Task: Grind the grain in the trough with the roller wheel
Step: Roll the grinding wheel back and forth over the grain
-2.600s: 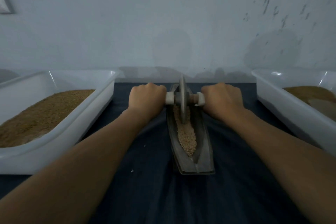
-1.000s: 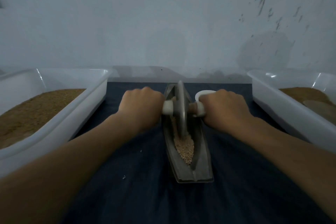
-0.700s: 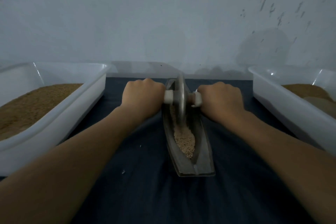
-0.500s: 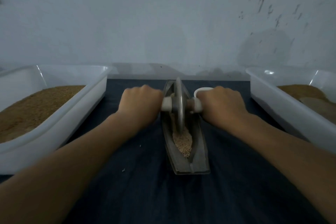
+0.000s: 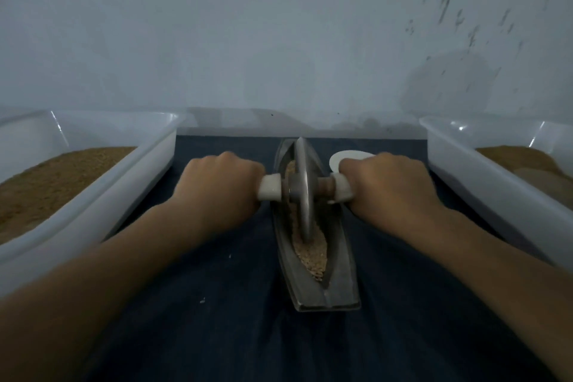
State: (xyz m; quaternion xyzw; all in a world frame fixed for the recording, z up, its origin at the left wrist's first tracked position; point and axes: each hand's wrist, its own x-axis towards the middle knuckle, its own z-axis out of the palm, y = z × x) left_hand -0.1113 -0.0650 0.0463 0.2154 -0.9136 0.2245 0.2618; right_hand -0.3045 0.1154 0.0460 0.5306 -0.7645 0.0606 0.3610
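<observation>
There are two hands, one roller wheel, one trough and two white tubs. The left hand (image 5: 220, 189) grips the white handle on the left of the roller wheel (image 5: 302, 189), and the right hand (image 5: 387, 186) grips the handle on its right. The fingers of both hands curl under and are hidden.

The wheel stands upright on its edge inside the metal trough (image 5: 338, 291), about in the middle of its length. The trough lies on a dark blue cloth (image 5: 217, 335), running from near to far. Pale grain (image 5: 311, 254) lies in it, mostly on the near side of the wheel.

The left tub (image 5: 117, 201) and the right tub (image 5: 483, 189) each hold brown ground material, and the picture edge cuts off both. One white round thing (image 5: 341, 156) lies just beyond the right hand, half hidden, and I cannot tell what it is.
</observation>
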